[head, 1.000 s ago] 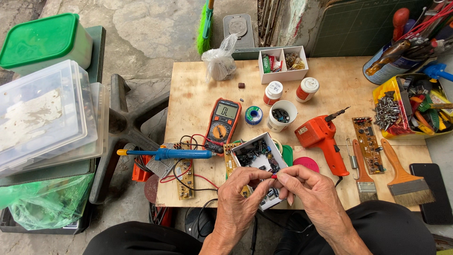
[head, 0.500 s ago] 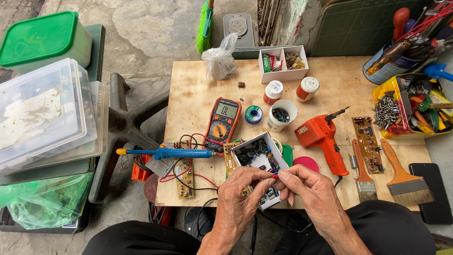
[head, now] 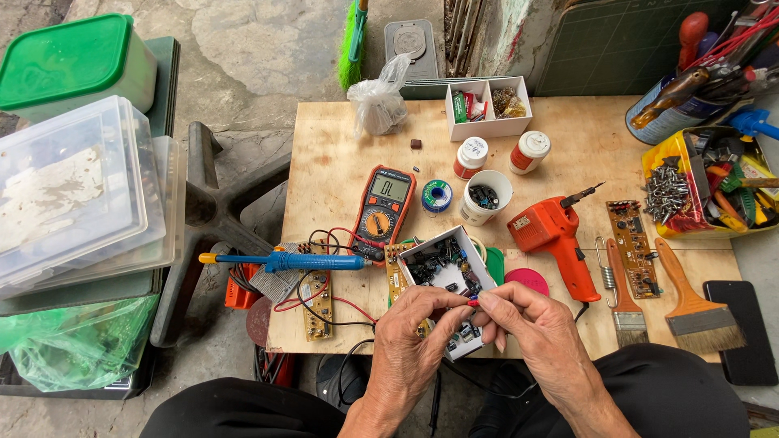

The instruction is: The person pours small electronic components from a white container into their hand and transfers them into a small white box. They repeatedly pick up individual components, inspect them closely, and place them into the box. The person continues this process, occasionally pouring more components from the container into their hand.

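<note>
Red component [head: 473, 301] pinched between both hands' fingers [head: 451, 305].

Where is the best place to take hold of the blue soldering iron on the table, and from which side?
Probably grip the blue soldering iron around its thick blue handle, coming from above. It lies flat along the table's left edge, its yellow end past the edge, its metal tip end by the multimeter; avoid that end.

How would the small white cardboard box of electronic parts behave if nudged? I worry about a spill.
The small white cardboard box looks light and thin-walled, so it would probably slide or flex easily. It is open-topped and full of loose small components, which would likely scatter if it tipped. It overhangs the plywood tabletop edge, so a push could drop it.
</note>
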